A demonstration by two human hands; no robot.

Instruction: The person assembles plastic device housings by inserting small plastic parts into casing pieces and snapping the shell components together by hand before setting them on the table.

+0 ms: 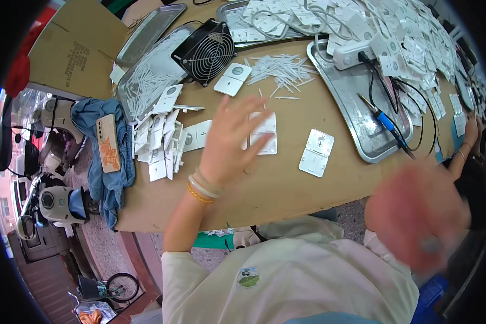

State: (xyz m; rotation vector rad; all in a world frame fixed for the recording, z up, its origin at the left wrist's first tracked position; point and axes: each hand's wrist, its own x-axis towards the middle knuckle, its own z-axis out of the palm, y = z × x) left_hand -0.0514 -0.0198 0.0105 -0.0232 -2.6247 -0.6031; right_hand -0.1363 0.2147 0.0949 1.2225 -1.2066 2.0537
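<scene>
Left hand is hovering over the middle of the tabletop, fingers spread wide, partly covering a white two-panel piece. Right hand, probably, is blurring near the lens; can't tell finger state. Another white panel pair is lying nearer the right edge. Soldering iron is resting on metal tray; black fan is standing toward the far-left corner.
</scene>
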